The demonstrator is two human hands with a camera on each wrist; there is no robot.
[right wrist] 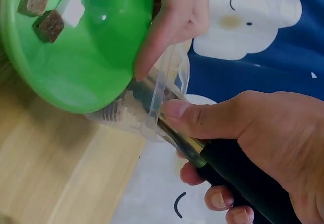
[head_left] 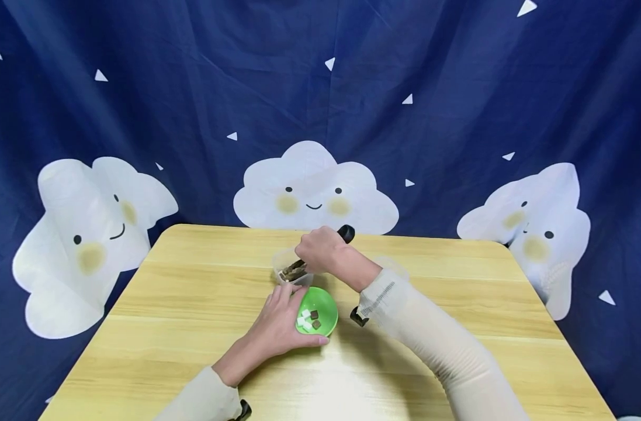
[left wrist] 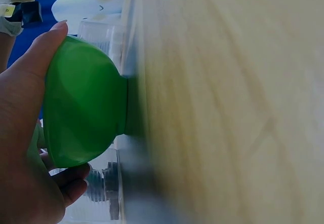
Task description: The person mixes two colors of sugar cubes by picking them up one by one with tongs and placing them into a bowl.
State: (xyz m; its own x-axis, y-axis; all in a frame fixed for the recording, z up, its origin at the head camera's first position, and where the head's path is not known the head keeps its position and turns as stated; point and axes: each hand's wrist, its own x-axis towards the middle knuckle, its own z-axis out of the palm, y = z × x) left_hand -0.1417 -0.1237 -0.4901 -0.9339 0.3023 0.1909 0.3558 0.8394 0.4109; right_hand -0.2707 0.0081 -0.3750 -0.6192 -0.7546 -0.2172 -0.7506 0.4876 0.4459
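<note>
My left hand (head_left: 278, 324) grips a green bowl (head_left: 329, 310) by its side, thumb near the front and fingers around the back. White cubes (head_left: 307, 321) and brown cubes (right wrist: 49, 26) lie in the bowl. Just behind it stands a clear plastic container (head_left: 282, 258). My right hand (head_left: 322, 250) holds metal tongs with black handles (right wrist: 248, 183), thumb pressed on the metal part. The tongs slant down into the container, and the bowl and left hand partly hide their tips in the right wrist view.
Everything stands on a light wooden table (head_left: 194, 304). A dark blue curtain (head_left: 320, 105) with white clouds hangs behind its far edge. The right forearm crosses over the table from the right.
</note>
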